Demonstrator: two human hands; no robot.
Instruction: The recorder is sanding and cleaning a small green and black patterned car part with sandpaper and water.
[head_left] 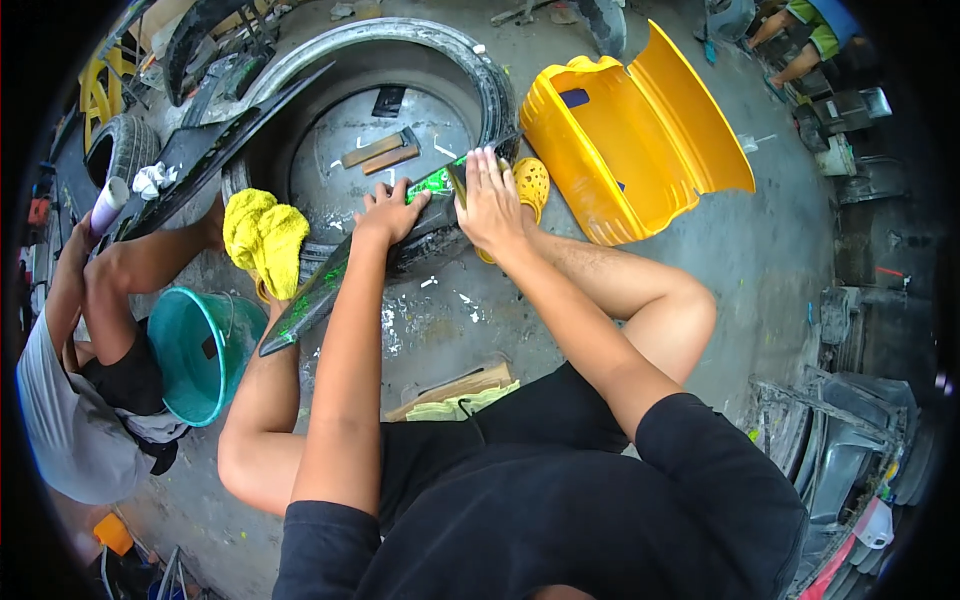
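A long, narrow black panel [322, 285] with green markings lies slantwise across the opening of a large tire [490, 95] in front of me. My left hand [388, 214] rests on the panel near its middle and holds it, fingers somewhat apart. Fingers together and stretched out, my right hand [490, 205] presses a thin, flat olive-brown piece [459, 186] against the panel's far end. That piece looks like sandpaper or a sanding pad; the palm hides most of it. A yellow cloth [264, 238] drapes over my left knee side, by the panel.
Inside the tire lie two brown blocks [385, 152]. A yellow plastic housing [590, 215] stands right of my clogged foot. To the left are a teal bucket [188, 350] and a seated person holding a pale bottle [110, 203]. Dark parts [850, 430] are piled along the right.
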